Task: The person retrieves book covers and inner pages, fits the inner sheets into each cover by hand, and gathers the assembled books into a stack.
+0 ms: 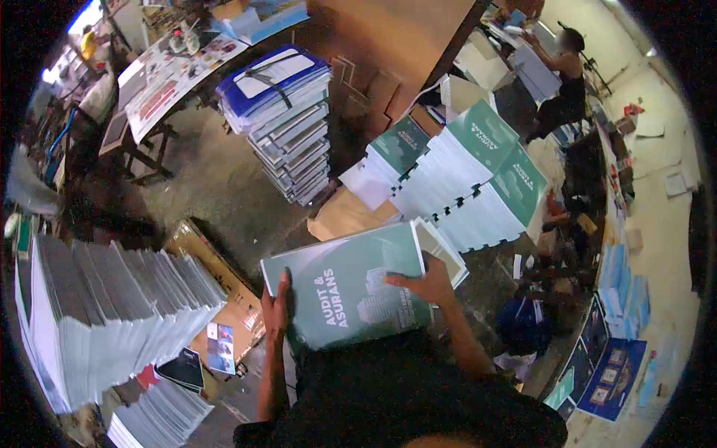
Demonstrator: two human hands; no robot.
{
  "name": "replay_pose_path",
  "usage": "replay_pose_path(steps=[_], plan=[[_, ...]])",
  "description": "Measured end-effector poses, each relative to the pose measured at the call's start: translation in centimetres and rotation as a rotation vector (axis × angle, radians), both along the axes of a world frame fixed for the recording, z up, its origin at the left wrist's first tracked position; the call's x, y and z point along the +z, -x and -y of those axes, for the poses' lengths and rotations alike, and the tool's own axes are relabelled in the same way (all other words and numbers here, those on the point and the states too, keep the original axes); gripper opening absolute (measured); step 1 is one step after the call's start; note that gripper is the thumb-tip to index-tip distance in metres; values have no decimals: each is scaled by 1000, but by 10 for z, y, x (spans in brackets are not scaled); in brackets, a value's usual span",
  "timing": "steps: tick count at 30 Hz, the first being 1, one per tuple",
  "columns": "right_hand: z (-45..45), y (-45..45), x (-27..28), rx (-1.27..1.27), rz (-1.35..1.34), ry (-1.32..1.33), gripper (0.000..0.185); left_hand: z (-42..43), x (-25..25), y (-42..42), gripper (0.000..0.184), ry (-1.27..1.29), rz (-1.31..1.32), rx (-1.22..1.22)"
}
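Note:
A green book or stack of covers (pixel 314 321) with the words "AUDIT & ASURANS" lies across the front of my body. My left hand (pixel 275 302) grips its left edge, thumb on top. At the right edge my right hand (pixel 429 282) holds it, with the thumb stretched over the cover. The fingers beneath are hidden. Just behind my right hand are pale sheets (pixel 441 250). Beyond them stand tall piles of matching green books (pixel 478 213), and a smaller green-covered pile (pixel 399 145) is beside these.
Tall grey-white paper stacks (pixel 112 321) stand at the left, near a flattened cardboard box (pixel 239 299). A strapped pile with a blue top (pixel 280 82) is ahead. Another person (pixel 564 67) works at the back right. A table with printed sheets (pixel 179 75) stands back left.

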State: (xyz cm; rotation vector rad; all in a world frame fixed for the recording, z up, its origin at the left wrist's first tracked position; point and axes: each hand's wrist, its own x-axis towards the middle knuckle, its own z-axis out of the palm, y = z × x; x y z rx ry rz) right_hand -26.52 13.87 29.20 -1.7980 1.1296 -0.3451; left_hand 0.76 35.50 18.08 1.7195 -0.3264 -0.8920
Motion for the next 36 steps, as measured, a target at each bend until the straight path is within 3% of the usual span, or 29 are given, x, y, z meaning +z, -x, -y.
replay_pose_path(steps=[3,4,5,7,8,11,13,14,15,17,18,20,22,23,24,26,28,29,30,31,32,34,36], plan=[[40,-48,31,20,-184,-25,67,20,-2,-23,56,-136,-138,60],[59,-59,23,28,-195,-6,72,32,-3,-29,56,-74,-172,126],[79,-70,20,10,-195,-13,72,45,-18,-39,46,-72,-112,199],[126,-103,23,69,-171,68,71,72,-40,-54,42,-76,-48,258],[156,-117,18,58,-172,62,71,84,-45,-54,47,35,-60,219],[266,-154,-18,224,-169,186,74,149,-62,-69,62,9,-214,213],[348,-182,-44,330,-461,130,75,211,-57,-66,66,189,-239,236],[376,-196,-22,387,-300,89,79,235,-62,-76,66,47,-244,172],[407,-204,-32,384,-302,82,79,259,-69,-86,65,-90,-249,97],[472,-220,-60,334,-409,194,82,317,-68,-81,59,-213,-219,-81],[504,-223,-72,344,-415,189,82,346,-91,-77,56,133,-279,18],[556,-220,-105,382,-373,45,85,393,-140,-72,54,108,-234,11],[598,-216,-151,259,-429,-121,86,458,-119,-71,48,33,-330,76],[621,-213,-178,120,-493,-215,86,486,-139,-71,48,21,-341,87],[649,-197,-220,133,-508,-227,86,507,-168,-68,47,9,-271,-1],[693,-152,-308,101,-653,-158,107,547,-202,-61,46,-27,-218,-87],[708,-150,-289,117,-909,-60,91,585,-216,-49,51,184,-208,-35],[724,-129,-319,140,-930,-79,91,593,-242,-40,51,161,-229,-18],[748,-96,-364,160,-927,-97,92,596,-277,-29,51,-14,5,-148],[764,-74,-393,178,-922,-114,94,609,-266,-25,51,-52,-6,-136],[771,-68,-402,190,-927,-121,94,623,-253,-21,51,-90,-19,-124],[773,-63,-407,242,-1223,189,93,648,-229,-13,53,-124,68,-49],[763,-76,-382,259,-1224,168,93,653,-242,-10,57,-98,213,-31]])
